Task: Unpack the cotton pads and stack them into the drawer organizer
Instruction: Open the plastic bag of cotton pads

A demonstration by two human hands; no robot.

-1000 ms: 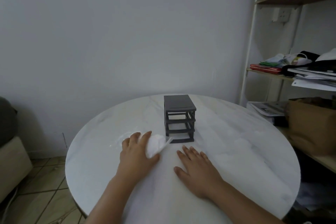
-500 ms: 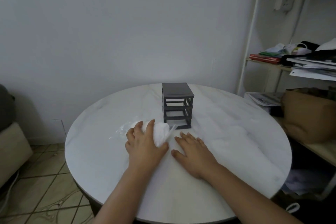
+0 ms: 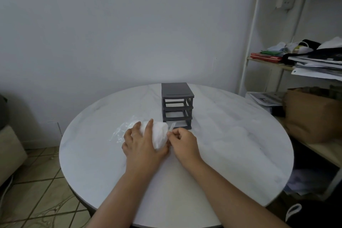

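A clear plastic pack of white cotton pads (image 3: 159, 133) lies on the round white marble table (image 3: 231, 135), just in front and left of the dark grey drawer organizer (image 3: 176, 104). My left hand (image 3: 143, 142) lies over the pack with its fingers wrapped round it. My right hand (image 3: 182, 141) is curled at the pack's right end, its fingertips pinched on the plastic tab that sticks up there. The organizer's three drawer slots face me and look open. Loose plastic of the pack trails off to the left.
A shelf unit (image 3: 296, 65) stands at the right with papers, clothes and a brown cardboard box (image 3: 314, 114). A beige seat (image 3: 9, 150) sits at the far left. Tiled floor lies below the table's left edge, and a plain wall rises behind.
My right hand lifted off the table, where it lay flat, and closed on the pack's right end. My left hand stayed on the pack. The view tilted down slightly.
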